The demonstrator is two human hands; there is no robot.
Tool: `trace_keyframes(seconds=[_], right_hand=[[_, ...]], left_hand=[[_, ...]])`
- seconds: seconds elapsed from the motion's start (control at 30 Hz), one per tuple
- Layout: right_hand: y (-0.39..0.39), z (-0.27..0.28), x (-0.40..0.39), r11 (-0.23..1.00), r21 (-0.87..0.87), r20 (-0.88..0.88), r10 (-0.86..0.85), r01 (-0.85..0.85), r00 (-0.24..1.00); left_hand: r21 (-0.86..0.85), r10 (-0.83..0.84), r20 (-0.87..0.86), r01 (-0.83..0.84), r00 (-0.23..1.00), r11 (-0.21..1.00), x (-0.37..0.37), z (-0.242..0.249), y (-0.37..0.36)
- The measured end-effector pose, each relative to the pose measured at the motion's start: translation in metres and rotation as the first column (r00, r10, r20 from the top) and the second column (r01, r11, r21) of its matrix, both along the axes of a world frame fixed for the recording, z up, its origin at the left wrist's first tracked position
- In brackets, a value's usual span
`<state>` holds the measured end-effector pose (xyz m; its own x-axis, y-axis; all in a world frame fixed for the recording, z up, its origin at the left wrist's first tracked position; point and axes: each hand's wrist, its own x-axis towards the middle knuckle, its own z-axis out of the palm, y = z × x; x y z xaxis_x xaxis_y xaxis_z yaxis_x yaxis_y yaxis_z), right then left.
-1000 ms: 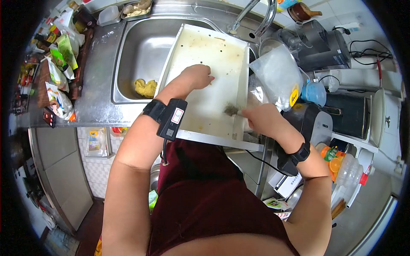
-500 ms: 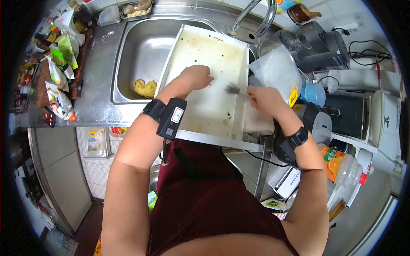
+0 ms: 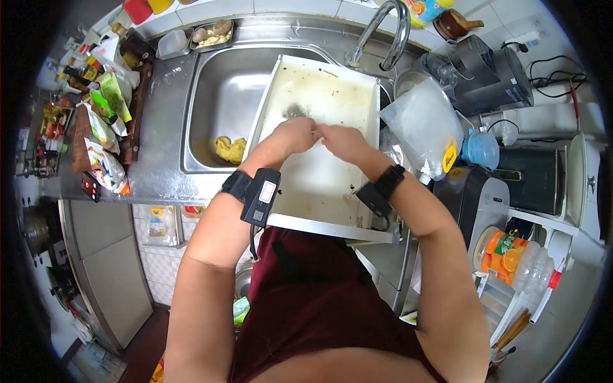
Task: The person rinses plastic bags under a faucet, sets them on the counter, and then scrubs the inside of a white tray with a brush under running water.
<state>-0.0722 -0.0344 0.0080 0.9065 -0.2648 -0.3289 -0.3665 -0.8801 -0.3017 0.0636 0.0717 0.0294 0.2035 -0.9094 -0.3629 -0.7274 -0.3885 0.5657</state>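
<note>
A shallow white drawer-like tray [image 3: 327, 198], stained and dotted with dark bits, rests partly over the sink. Above its middle, my left hand [image 3: 296, 134] is closed, its fingertips meeting those of my right hand [image 3: 345, 143]. Just beyond my left knuckles is a blurred grey, brush-like tuft [image 3: 295, 112]; whatever links it to either hand is hidden. My right hand is closed too, in a pinch, on something too small to name.
Left of the tray, the steel sink [image 3: 223, 96] holds a yellow cloth [image 3: 230, 149]. The faucet [image 3: 402, 38] arches behind. A clear plastic bag [image 3: 421, 121] and a grey appliance [image 3: 479, 198] stand at right; food packets [image 3: 105, 166] lie at left.
My right hand has moved left to meet my left hand. The grey tuft has shifted from beside my right hand to beyond my left. The view has tilted slightly.
</note>
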Motion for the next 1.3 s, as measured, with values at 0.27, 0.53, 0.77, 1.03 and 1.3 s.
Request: trace_keyframes(seconds=[0.27,0.53,0.77,1.03,1.3], right_hand=[[-0.051,0.041,-0.056,0.963,-0.266,-0.036,-0.064,0.052,0.997],[-0.063,-0.011,0.017,0.986,-0.110,0.215,-0.101,0.127,0.971],[-0.036,0.000,0.064,0.997,0.050,0.312,-0.073,0.060,0.947],[-0.065,-0.021,0.089,0.956,-0.176,0.056,-0.231,0.237,0.971],[-0.046,0.004,0.086,0.961,-0.125,0.123,-0.231,0.246,0.965]], left_hand=[[-0.025,0.007,0.004,-0.007,1.000,1.000,-0.002,0.001,0.001],[0.032,0.009,-0.020,-0.008,1.000,0.999,0.001,0.008,0.004],[0.029,0.027,-0.024,-0.026,0.999,0.999,0.003,0.013,0.004],[0.085,0.060,-0.023,-0.058,0.998,0.995,0.005,0.011,0.004],[0.066,0.040,-0.047,-0.037,0.998,0.997,0.002,0.016,0.003]])
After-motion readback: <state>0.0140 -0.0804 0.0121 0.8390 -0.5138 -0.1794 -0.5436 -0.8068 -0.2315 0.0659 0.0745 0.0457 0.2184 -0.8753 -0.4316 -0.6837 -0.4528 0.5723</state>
